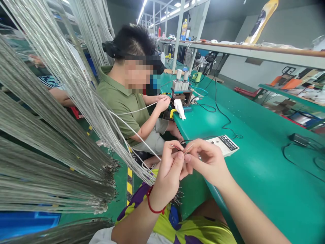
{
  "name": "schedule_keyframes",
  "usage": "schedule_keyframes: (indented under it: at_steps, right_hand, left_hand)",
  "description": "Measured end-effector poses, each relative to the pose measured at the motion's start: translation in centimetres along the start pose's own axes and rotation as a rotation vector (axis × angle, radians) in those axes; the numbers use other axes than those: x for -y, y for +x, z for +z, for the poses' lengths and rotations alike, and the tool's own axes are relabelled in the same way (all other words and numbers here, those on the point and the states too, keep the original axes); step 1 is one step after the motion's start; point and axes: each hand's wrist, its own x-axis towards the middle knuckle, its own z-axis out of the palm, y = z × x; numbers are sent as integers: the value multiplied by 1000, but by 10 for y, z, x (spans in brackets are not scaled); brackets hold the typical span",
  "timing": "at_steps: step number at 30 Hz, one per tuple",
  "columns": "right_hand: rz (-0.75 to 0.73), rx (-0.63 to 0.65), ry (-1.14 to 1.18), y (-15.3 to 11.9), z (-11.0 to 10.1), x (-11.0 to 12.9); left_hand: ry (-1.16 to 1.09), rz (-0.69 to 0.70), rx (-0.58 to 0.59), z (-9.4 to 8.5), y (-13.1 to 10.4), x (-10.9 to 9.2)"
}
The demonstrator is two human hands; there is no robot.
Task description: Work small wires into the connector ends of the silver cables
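My left hand (170, 173) and my right hand (204, 161) meet at the table's near edge, fingers pinched together. Between the fingertips are thin wires (177, 147), one of them reddish, at the end of a cable. My left hand is closed on the cable end, with most of the cable hidden behind the palm. The right thumb and forefinger pinch a short pale wire end (188, 148). A silvery braided cable (149, 148) runs from the hanging bundle toward my left hand. A red cord bracelet circles my left wrist.
Bundles of grey braided cables (63, 67) hang along the left. A co-worker in a green shirt (122, 105) holds a cable by a small press machine (181, 89) on the green table (256, 169). A white box with a black label (223, 145) and black leads lie there.
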Motion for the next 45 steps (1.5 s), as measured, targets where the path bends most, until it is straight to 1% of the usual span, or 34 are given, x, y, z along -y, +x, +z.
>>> schedule_keyframes:
  at_steps: [3, 5, 8, 11, 13, 17, 20, 22, 25, 27, 29, 32, 36, 39, 41, 43, 44, 45]
  right_hand:
    - [-45, -56, -28, -2, 1, -2]
    - [-59, -116, -79, -1, 4, -1]
    - [-11, -199, -145, 0, 8, 2]
    - [15, -223, -183, 0, 10, 4]
    - [-12, -236, -233, -2, 11, 4]
    - [-88, -269, -344, -5, 15, 2]
    - [-117, -260, -356, -7, 19, -1]
    - [-109, -257, -325, -8, 21, -4]
    - [-40, -264, -232, -8, 24, -7]
    - [47, -263, -106, -8, 26, -7]
    - [159, -261, 60, -6, 28, -5]
    - [298, -280, 263, -3, 32, -1]
    - [436, -296, 407, -3, 37, 3]
    - [511, -318, 398, -10, 38, 5]
    - [519, -336, 335, -15, 34, 2]
    - [515, -287, 247, -18, 28, -4]
    - [499, -244, 194, -18, 26, -8]
    - [477, -231, 137, -19, 23, -11]
  left_hand:
    - [72, 43, 5, 2, 1, -1]
    - [202, 110, -42, 2, 1, 0]
    - [435, 240, -149, 2, 0, 4]
    - [570, 315, -197, 1, -1, 8]
    - [606, 335, -216, 0, -1, 10]
    - [605, 331, -277, -1, 1, 10]
    - [600, 325, -310, -1, 3, 9]
    - [574, 307, -317, 0, 4, 8]
    - [515, 271, -324, 0, 4, 7]
    - [514, 258, -336, 0, 3, 7]
    - [558, 264, -347, 0, 3, 8]
    - [693, 363, -352, -3, 2, 9]
    - [918, 560, -335, -7, 2, 10]
    - [1034, 662, -312, -7, -1, 8]
    - [1104, 719, -307, -6, -4, 8]
    - [1132, 753, -316, -7, -6, 9]
    - [1154, 745, -334, -8, -6, 10]
    - [1188, 752, -352, -9, -6, 10]
